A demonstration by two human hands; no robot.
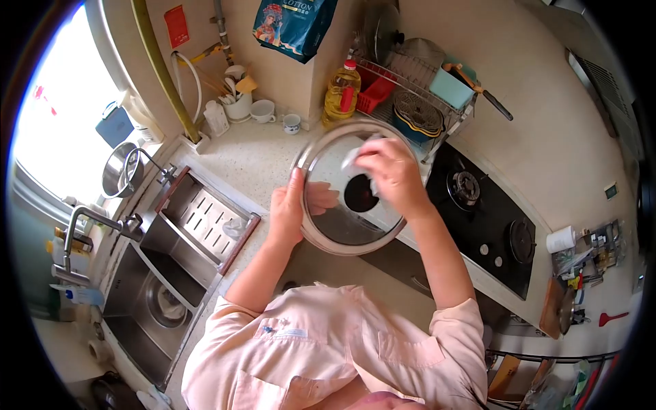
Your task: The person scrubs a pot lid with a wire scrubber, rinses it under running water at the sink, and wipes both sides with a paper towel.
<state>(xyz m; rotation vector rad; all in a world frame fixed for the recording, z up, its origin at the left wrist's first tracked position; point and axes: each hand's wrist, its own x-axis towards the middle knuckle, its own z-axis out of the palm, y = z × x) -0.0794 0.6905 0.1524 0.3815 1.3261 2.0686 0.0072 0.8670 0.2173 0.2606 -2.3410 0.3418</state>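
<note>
A round glass lid [335, 222] with a steel rim and a dark knob is held up in front of my chest. My left hand [290, 208] grips its left edge, thumb on the near face and fingers showing through the glass. Over the upper right part of the lid, my right hand [391, 171] is closed on a small white cloth or tissue [352, 160], which touches or nearly touches the glass near the knob. The cloth is slightly blurred.
The double sink [147, 307] with faucets lies left. The black gas stove [478, 212] is right. Behind the lid stand an oil bottle [342, 92], cups [263, 111] and a wire dish rack [410, 82]. A wok lid and utensils hang at far right.
</note>
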